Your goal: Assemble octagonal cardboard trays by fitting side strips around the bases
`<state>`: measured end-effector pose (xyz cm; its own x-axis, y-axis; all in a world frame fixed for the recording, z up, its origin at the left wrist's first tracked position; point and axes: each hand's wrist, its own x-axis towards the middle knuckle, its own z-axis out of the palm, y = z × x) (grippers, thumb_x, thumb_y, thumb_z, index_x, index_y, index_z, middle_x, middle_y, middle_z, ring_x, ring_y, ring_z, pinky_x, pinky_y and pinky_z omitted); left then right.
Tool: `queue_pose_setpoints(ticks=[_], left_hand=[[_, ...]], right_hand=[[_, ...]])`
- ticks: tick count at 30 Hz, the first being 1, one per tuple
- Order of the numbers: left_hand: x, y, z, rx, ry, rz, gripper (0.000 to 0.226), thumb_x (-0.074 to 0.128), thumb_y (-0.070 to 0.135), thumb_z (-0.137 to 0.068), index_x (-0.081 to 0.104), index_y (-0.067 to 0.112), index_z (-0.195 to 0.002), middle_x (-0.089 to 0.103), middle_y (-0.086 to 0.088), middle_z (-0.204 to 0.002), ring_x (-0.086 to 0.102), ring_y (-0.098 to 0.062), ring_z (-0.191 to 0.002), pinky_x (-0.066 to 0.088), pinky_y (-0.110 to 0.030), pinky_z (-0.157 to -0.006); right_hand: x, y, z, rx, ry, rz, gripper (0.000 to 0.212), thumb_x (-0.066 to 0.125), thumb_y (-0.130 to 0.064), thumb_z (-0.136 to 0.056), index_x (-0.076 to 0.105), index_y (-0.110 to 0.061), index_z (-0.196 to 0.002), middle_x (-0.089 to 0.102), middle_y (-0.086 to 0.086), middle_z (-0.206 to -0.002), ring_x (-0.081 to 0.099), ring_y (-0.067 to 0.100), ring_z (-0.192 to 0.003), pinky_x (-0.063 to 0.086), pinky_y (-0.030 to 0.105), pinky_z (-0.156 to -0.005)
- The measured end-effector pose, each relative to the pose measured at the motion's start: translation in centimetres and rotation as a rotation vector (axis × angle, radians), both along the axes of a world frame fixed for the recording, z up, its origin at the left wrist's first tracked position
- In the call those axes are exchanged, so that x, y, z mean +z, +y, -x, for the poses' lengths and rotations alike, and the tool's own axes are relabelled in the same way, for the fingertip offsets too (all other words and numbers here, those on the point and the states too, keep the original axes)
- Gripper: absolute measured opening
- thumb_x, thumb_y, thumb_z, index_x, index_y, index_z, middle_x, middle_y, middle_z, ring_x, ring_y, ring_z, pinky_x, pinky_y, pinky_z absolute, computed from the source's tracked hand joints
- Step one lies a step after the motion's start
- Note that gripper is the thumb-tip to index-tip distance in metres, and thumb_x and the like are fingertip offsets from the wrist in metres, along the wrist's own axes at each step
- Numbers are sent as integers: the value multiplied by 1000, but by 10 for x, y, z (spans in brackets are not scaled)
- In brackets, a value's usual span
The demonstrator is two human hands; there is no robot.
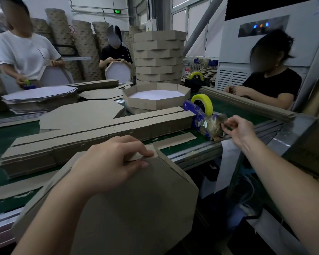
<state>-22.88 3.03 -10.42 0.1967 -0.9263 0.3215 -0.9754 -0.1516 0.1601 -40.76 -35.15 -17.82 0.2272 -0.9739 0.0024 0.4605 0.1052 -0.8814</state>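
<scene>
An octagonal cardboard tray (136,208) leans brown side up against the table's near edge, with a side strip (175,168) wrapped round its rim. My left hand (107,164) grips the tray's top corner, fingers and thumb pinching the strip's ends together there. My right hand (238,129) reaches to the blue tape dispenser (199,115) with its yellow tape roll (203,103); its fingertips pinch at the tape end by the dispenser's front. A long stack of flat side strips (92,137) lies across the table ahead of the tray.
A finished tray (156,97) sits mid-table before a tall tray stack (158,56). Flat octagonal bases (81,113) and a white-faced pile (39,97) lie left. Three people work around the green table (0,137). A second tape dispenser (196,78) stands at the back.
</scene>
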Motion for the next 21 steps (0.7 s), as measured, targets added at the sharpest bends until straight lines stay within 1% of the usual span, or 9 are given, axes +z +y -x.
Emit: queue_pose_setpoints(ticks=[2, 5, 9, 11, 13, 15, 17, 19, 21], left_hand=[[0, 1, 0, 8, 0, 3, 25, 52, 61, -82, 55, 58, -106, 47, 38, -117, 48, 6, -99, 41, -21, -70], [0, 2, 1, 51, 6, 12, 28, 53, 61, -80, 56, 49, -105, 52, 32, -114, 51, 3, -97, 45, -26, -72], [0, 4, 1, 95, 30, 10, 30, 57, 61, -79, 55, 42, -102, 58, 25, -113, 54, -2, -96, 41, -23, -67], [1, 5, 2, 115, 46, 2, 30, 57, 62, -78, 53, 42, -101, 58, 24, -113, 54, -3, -97, 39, -23, -66], [2, 7, 2, 133, 56, -12, 31, 57, 62, -79, 52, 40, -101, 59, 23, -114, 54, -4, -100, 40, -27, -69], [4, 9, 1, 148, 63, -24, 31, 57, 61, -80, 52, 40, -102, 58, 23, -115, 53, -5, -102, 40, -27, -70], [5, 11, 1, 156, 57, -35, 31, 56, 62, -82, 51, 40, -104, 58, 23, -117, 52, -4, -102, 36, -21, -64], [6, 13, 2, 163, 49, -51, 31, 55, 63, -83, 50, 41, -105, 56, 23, -117, 50, -3, -99, 26, -10, -58], [7, 15, 3, 160, 46, -56, 31, 54, 63, -83, 49, 42, -105, 56, 23, -116, 49, -1, -97, 22, -6, -57]], right_hand=[[-2, 3, 1, -43, 153, 42, 26, 60, 2, -84, 57, -5, -60, 57, 6, -60, 55, 16, -66, 55, 34, -74], [-8, 8, 4, -95, 407, 48, 7, 72, -10, -83, 70, -7, -78, 64, 6, -78, 58, 15, -70, 52, 30, -70], [0, 9, -1, -237, 733, 73, 23, 73, -24, -84, 66, -7, -98, 60, 4, -90, 58, 23, -79, 49, 37, -71], [9, 9, -5, -260, 841, 43, 28, 72, -25, -85, 60, -4, -100, 58, 10, -86, 56, 27, -76, 48, 38, -67], [13, 8, -6, -287, 960, 68, 29, 72, -26, -86, 55, -3, -93, 52, 10, -76, 54, 26, -68, 45, 36, -64], [14, 6, -5, -278, 1016, 93, 31, 73, -27, -85, 54, -2, -88, 55, 12, -85, 53, 27, -71, 45, 37, -68], [14, 5, -3, -239, 1012, 84, 32, 74, -25, -85, 57, 1, -91, 59, 15, -92, 55, 28, -74, 45, 38, -66], [18, 7, 0, -198, 1021, 78, 33, 73, -23, -85, 60, 5, -97, 59, 16, -83, 54, 27, -70, 43, 36, -60], [22, 7, 3, -162, 1046, 94, 36, 72, -21, -85, 61, 6, -106, 57, 15, -79, 52, 25, -65, 40, 32, -54]])
